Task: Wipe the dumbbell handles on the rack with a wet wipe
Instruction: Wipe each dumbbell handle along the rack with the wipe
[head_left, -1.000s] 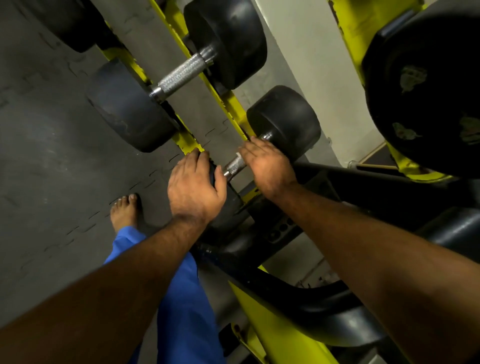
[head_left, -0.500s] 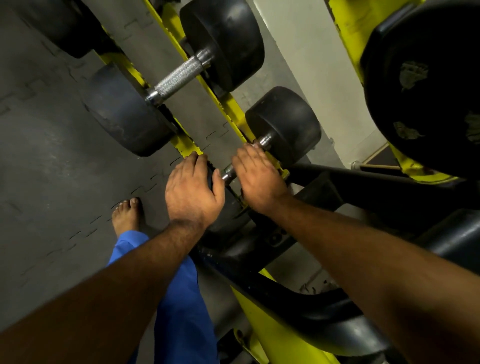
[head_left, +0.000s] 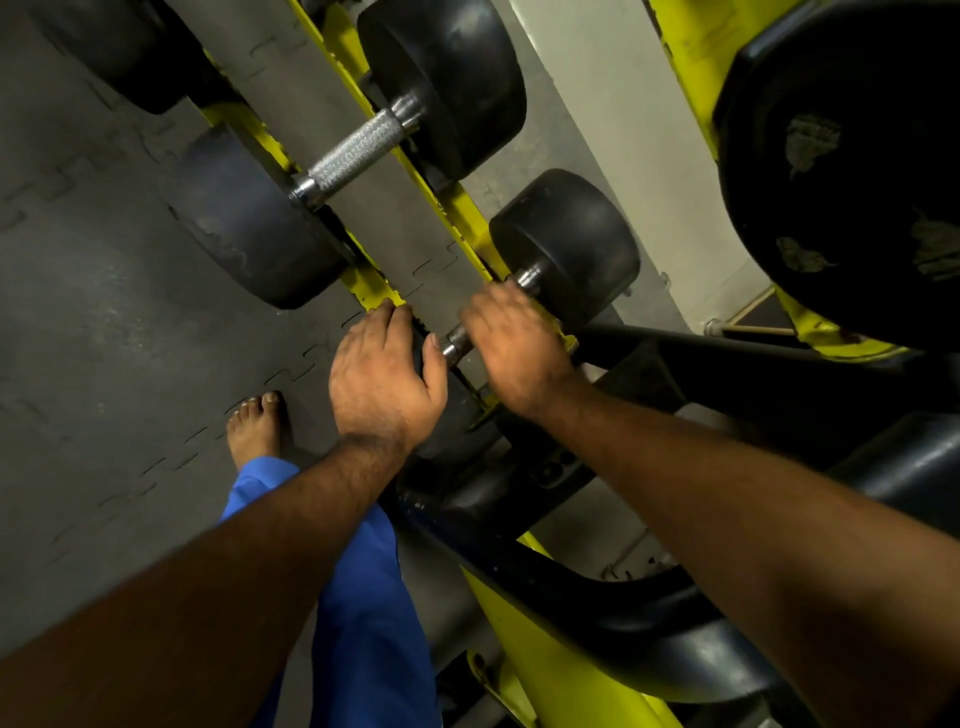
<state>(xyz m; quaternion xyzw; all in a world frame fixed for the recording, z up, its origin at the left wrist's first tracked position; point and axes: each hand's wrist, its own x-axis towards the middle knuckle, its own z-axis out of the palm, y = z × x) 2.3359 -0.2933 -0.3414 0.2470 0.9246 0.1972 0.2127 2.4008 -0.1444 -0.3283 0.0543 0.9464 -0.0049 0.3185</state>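
Our right hand (head_left: 514, 348) curls round the handle (head_left: 457, 338); left hand (head_left: 384, 374) rests flat on the heavy, roll-prone head.

Knurled shiny metal handle (head_left: 358, 150); matt black rubber heads (head_left: 569, 244).

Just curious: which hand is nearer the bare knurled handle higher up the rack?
Left. The left hand sits just below that knurled handle; the right hand lies further off, on the nearer dumbbell's handle.

2 dumbbells side by side across the rack rails (head_left: 366, 273), far dumbbell (head_left: 358, 150) beyond near dumbbell (head_left: 566, 244), weight plate (head_left: 852, 171) right, bare foot (head_left: 257, 428) on floor (head_left: 78, 338) left
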